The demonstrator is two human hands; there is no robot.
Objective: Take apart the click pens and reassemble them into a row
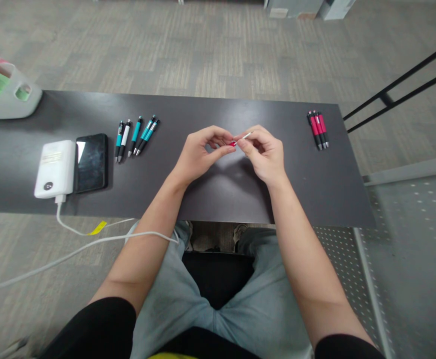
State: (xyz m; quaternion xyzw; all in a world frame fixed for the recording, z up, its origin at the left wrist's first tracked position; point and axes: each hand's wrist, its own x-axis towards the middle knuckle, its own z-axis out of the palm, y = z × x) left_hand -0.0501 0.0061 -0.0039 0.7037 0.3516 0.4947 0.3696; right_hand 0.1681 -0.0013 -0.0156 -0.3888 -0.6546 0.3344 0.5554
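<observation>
Both hands meet above the middle of the dark table (pixel 221 194). My left hand (pixel 199 152) is closed, its fingertips pinching a small red pen part (pixel 233 143). My right hand (pixel 265 152) is closed too, pinching a thin white refill (pixel 245 136) that points up and to the right, its lower end at the red part. Several teal and white pens (pixel 135 137) lie in a loose row on the table to the left. Three red and black pens (pixel 318 128) lie side by side near the right end.
A white power bank (pixel 55 168) with a white cable (pixel 91 239) and a black phone (pixel 91 162) lie at the left. A grey container (pixel 12 97) with green and red contents stands at the far left corner. Black metal bars (pixel 401 87) run at the right.
</observation>
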